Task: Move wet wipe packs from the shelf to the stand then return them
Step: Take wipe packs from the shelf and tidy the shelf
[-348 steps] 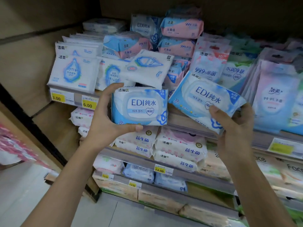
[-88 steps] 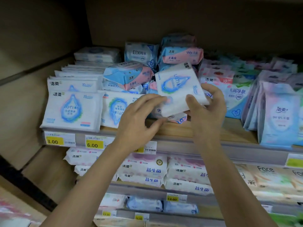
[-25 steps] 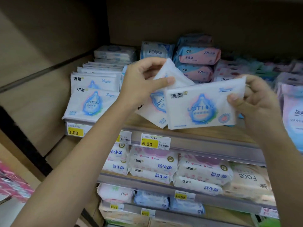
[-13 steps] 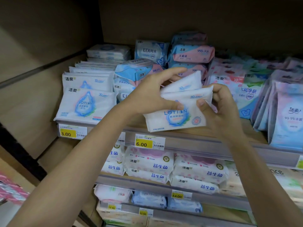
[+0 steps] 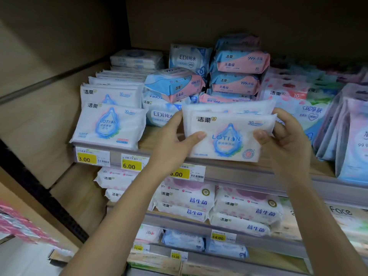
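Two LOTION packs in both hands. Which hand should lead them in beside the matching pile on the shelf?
Probably left: the left hand grips the edge of the LOTION packs nearest the matching pile; the right hand holds the far edge.

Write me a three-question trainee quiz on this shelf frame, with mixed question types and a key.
1. True or false: the left hand holds nothing.
2. Multiple choice: the yellow price tag under the leftmost LOTION stack reads A) 3.00, B) 14.00, C) 13.50.
3. Fill in: the left hand and the right hand together hold ___ white LOTION packs, one behind the other, above the shelf edge.

Key: 1 false; 2 A; 3 two.
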`<state>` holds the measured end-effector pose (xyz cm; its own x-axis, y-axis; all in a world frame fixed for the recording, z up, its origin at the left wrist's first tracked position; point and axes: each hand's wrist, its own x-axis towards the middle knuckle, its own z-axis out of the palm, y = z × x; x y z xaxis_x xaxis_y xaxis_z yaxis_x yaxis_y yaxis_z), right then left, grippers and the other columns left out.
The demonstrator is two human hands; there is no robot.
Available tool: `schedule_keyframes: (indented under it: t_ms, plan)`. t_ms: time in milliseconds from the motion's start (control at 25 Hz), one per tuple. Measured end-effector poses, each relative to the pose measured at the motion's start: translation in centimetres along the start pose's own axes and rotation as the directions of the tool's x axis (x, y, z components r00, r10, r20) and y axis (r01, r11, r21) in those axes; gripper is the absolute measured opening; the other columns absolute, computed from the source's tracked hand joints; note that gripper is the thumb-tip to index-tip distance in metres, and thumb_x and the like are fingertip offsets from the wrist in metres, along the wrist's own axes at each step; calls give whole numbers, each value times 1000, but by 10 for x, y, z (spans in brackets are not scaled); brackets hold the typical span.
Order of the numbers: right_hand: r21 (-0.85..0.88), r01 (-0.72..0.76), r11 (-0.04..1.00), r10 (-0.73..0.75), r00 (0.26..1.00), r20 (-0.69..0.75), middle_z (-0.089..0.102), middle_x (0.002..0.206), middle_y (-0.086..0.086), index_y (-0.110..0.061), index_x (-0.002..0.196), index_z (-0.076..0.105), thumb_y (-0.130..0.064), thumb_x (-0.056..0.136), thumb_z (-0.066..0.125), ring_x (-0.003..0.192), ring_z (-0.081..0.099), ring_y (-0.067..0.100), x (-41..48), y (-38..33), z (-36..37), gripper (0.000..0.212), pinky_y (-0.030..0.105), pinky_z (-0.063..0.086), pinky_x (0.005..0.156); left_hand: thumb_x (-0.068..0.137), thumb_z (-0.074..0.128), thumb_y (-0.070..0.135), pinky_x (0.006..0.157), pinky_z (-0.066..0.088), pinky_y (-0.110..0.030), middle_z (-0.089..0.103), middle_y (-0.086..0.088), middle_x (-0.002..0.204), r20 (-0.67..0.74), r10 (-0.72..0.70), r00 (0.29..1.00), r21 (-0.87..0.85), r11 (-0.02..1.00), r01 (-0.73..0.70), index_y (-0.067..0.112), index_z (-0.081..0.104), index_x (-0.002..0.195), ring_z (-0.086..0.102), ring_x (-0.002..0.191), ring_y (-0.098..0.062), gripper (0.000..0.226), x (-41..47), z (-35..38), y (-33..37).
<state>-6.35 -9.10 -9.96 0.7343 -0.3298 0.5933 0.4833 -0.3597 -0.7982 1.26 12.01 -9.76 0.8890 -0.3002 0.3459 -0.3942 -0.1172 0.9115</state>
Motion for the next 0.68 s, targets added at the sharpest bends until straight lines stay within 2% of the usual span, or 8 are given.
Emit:
schedule_keyframes:
  t_ms: [80,160,240,320,400,480,600,680]
  plan:
    - [22,-17,1000,17,1000,-13,73,95,-20,1,121,51,-7,82,63,96,67,3,2,2,-4,41,21,56,74,83,69,12,83,50,-17,62,20,109,-13,83,996,-3,997,-83,30,49,125,59,98,2,51,9,1,6]
    - [-9,-52,999,52,998,-30,73,97,-17,0,116,56,-6,83,66,98,67,5,0,6,-5,35,20,55,74,84,66,10,84,50,-17,60,23,110,41,77,996,34,996,-78,29,46,130,57,96,11,54,11,3,4]
    - [-62,-83,995,81,996,-33,72,101,-14,-6,116,59,-28,80,72,99,67,7,-7,13,-6,44,21,56,75,87,64,15,88,50,-24,60,23,110,90,32,995,67,997,-38,31,44,130,57,97,11,50,5,5,-8]
    - [-139,-123,983,125,992,9,71,106,-9,-13,119,57,-50,74,71,101,66,6,-14,16,-10,60,21,56,76,86,65,24,97,48,-34,60,16,119,121,1,993,138,990,-18,33,37,136,57,109,-1,58,0,5,-15]
    - [-217,-162,963,179,982,60,69,109,-9,-20,123,53,-41,74,74,98,66,2,-14,15,-13,57,19,55,78,83,69,23,100,41,-26,53,17,128,177,-8,984,202,979,-28,34,23,144,51,117,-4,77,1,2,-15]
    - [-225,-197,954,218,973,71,68,109,-8,-24,119,53,-27,73,75,94,66,-2,-12,13,-13,51,16,55,76,84,68,20,93,37,-18,49,20,127,207,-34,978,254,967,-20,31,15,147,47,116,-1,83,5,1,-12]
    - [-209,-193,959,203,979,31,67,104,-14,-26,109,55,-33,67,72,90,66,-5,-13,9,-7,45,16,55,74,86,65,17,87,35,-13,48,23,117,188,-27,982,271,962,-25,28,21,146,46,110,2,75,3,5,-10]
    - [-181,-186,966,187,982,-8,68,101,-15,-24,106,57,-33,66,73,90,68,3,-14,5,-2,44,21,57,72,86,65,13,85,39,-11,51,26,111,125,-16,992,223,975,-13,26,28,143,49,108,2,70,2,5,-9]
